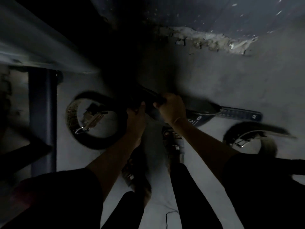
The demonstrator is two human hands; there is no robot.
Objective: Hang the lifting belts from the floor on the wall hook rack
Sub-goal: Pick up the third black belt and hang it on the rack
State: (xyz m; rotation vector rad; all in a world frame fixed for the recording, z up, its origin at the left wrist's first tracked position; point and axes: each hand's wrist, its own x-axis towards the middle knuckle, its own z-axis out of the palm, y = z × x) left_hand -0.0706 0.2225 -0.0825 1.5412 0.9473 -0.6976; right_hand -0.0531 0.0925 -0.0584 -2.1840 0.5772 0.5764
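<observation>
A: Where are the hands?
B: Both are low over the floor (247, 83), side by side. The right hand (171, 107) has its grip closed around a dark belt (148, 94) whose strap runs up and to the left into shadow. The left hand (136, 115) is just beside it, fingers curled; the dim, blurred picture does not show for certain what it holds, though it lies against the same dark strap.

A: And the other belts?
B: A coiled belt (92, 120) lies on the floor to the left of the hands, its metal buckle (91, 120) resting inside the loop. A long belt (231, 114) with rows of holes lies flat to the right, reaching out from under the right wrist. A third coiled belt (252, 134) lies further toward the right edge, with a pale buckle showing.

A: Any containers?
B: None I can make out. Everything lies straight on the floor.

A: What else?
B: A dark upright post (42, 116) stands at the left, and the person's feet in sandals (173, 142) stand below the hands. Crumbled plaster (214, 40) runs along the foot of the wall.
</observation>
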